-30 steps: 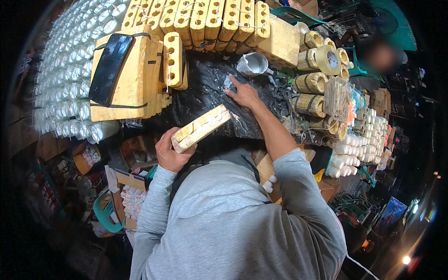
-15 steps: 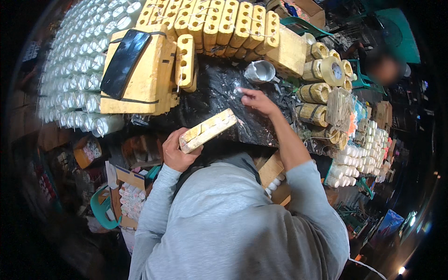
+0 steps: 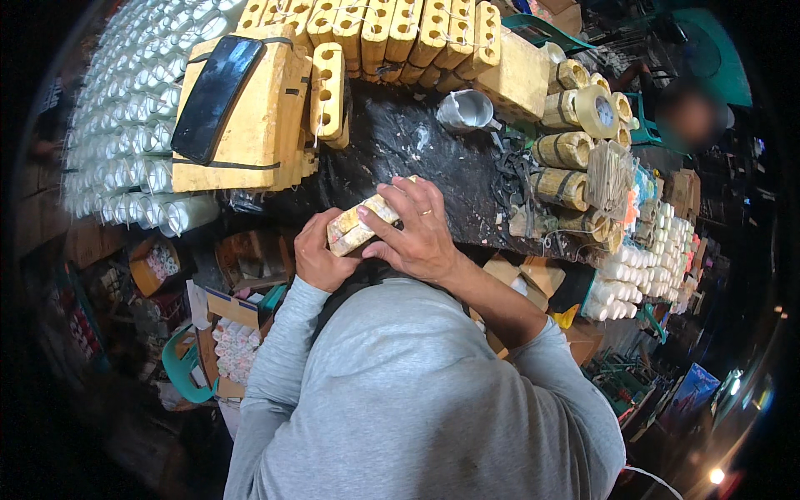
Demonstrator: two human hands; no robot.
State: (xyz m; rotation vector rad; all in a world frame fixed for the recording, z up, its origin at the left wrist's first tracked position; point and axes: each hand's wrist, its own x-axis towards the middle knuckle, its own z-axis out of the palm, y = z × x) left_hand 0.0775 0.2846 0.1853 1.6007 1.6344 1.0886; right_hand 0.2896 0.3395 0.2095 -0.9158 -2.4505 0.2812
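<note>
Black sheeting, smeared with pale marks, covered the table (image 3: 392, 137), and just off its near edge sat the centre of attention: a pale yellow block (image 3: 357, 231), tilted, caught between two bare hands! On its left end, the left hand (image 3: 322, 257) had a firm grip; over its right end arched the right hand (image 3: 423, 237), fingers curled, one lying across the face, a ring (image 3: 427, 213) showing. Both hands were full with that single block.

Out toward the table's far edge ran a row of holed yellow blocks (image 3: 402, 35), with a grey mug (image 3: 461, 112) in front. Over at the left end, a black phone (image 3: 218, 98) lay slanted on a strapped yellow stack (image 3: 268, 125), one holed block (image 3: 327, 90) upright just beside it. Along the right edge, banded bundles (image 3: 557, 152) crowded near a tape roll (image 3: 597, 113).
</note>
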